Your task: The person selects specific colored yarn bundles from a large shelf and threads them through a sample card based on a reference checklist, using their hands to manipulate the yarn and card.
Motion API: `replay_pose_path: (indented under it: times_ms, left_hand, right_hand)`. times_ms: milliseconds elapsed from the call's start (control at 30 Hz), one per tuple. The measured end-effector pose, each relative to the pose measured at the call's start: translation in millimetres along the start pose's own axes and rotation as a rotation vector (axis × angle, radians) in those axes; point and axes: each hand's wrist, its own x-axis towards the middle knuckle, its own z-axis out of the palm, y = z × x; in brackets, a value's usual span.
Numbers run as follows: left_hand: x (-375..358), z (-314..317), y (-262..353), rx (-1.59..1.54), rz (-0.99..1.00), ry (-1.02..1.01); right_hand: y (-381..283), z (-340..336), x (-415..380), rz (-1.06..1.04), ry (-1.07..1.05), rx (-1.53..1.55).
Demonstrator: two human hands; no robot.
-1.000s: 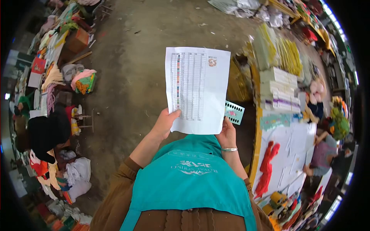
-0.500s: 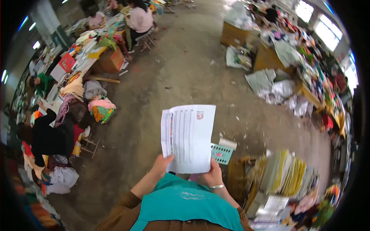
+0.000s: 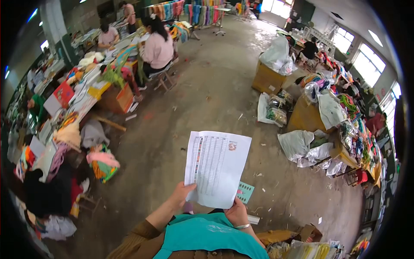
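A white printed sheet [image 3: 217, 168] with a table of rows, a coloured column and a small reddish logo is held up in front of my body. My left hand [image 3: 182, 195] pinches its lower left edge, thumb on top. At the lower right corner, my right hand [image 3: 236, 213] grips the sheet, a bracelet on its wrist. A teal card [image 3: 245, 192] with dark oval marks sticks out from behind the sheet near my right hand; whether that hand also holds it is hidden. Below my hands is my teal apron [image 3: 207, 235].
Tables piled with coloured textiles [image 3: 69, 131] run along the left, where people sit on stools [image 3: 163, 82]. Cardboard boxes [image 3: 267, 78] and plastic bags [image 3: 297, 144] line the right. Stacked yellow and white material [image 3: 308, 250] stands close at lower right. Scraps litter the concrete floor [image 3: 207, 99].
My view has tilted up, showing more of the far room. The sheet sits lower and slightly right, tilted more, still in both hands. Less of the teal card shows beside it.
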Motion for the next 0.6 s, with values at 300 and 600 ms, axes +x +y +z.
replay_pose_path:
  times_ms: [300,600]
  left_hand:
    - [239.1,38.1,97.9,0.042,-0.046,-0.191]
    - [442.7,102.8,225.7,0.153,-0.067,-0.096]
  right_hand:
    - [-166.4,43.8,149.1,-0.256,-0.286,0.2]
    - [-346.9,240.5,367.8,-0.128,-0.241,-0.621]
